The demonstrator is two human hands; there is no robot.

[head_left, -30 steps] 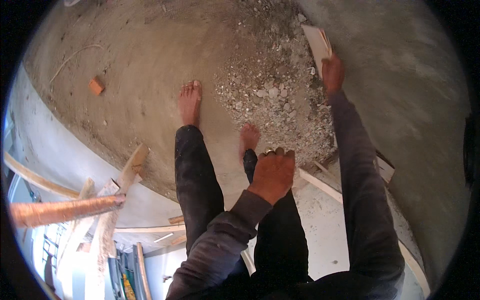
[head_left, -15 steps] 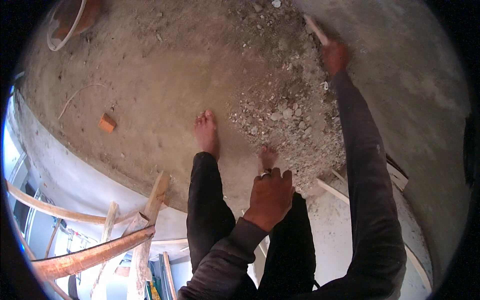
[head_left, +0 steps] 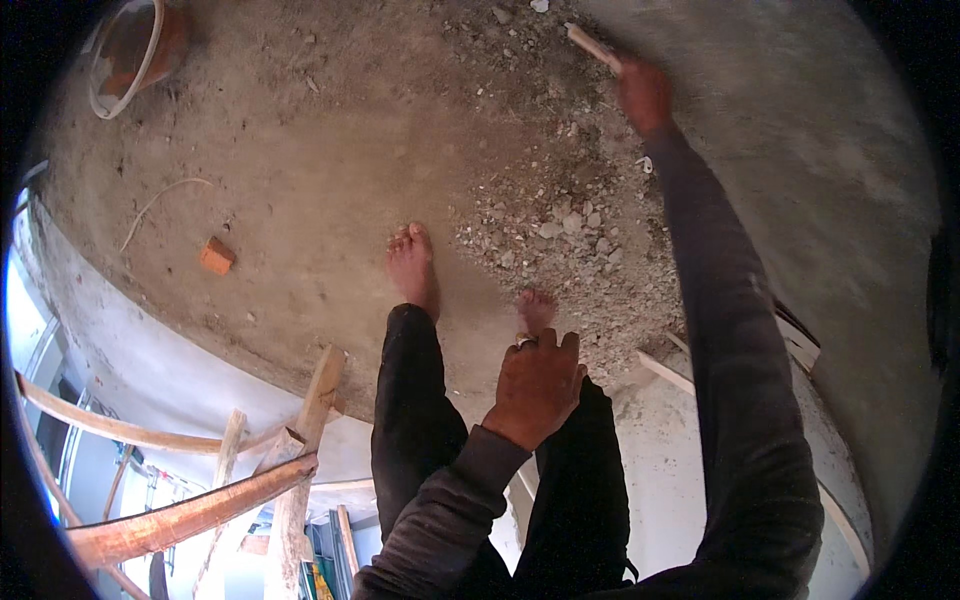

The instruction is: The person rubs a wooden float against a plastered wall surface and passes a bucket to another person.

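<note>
1. At the far upper left, a rounded reddish-brown container [head_left: 171, 48] with a pale hoop along its edge sits on the brown, dusty ground [head_left: 320, 160].
2. Below it, a thin, pale, curved cord [head_left: 148, 208] lies near a small, blocky orange brick piece [head_left: 217, 256].
3. At the lower left, a curved orange-brown wooden pole [head_left: 190, 508] crosses in front of rough, pale wooden planks [head_left: 320, 390].
4. Next come the person's bare left foot [head_left: 411, 265], on the dusty ground, and black-trousered legs.
5. The left hand [head_left: 537, 385], wearing a ring, is at the right knee, its fingers bent and close together; its palm is hidden, so I cannot tell whether it grips anything.
6. Just beyond the bare right foot [head_left: 536, 308] spreads a loose heap of grey and whitish rubble [head_left: 570, 230].
7. The right hand [head_left: 645, 97] is closed around one end of a pale, straight-edged wooden piece [head_left: 595, 48], which points up and left at the rubble's far right edge, beside a smooth grey cement-like surface [head_left: 820, 160].
</note>
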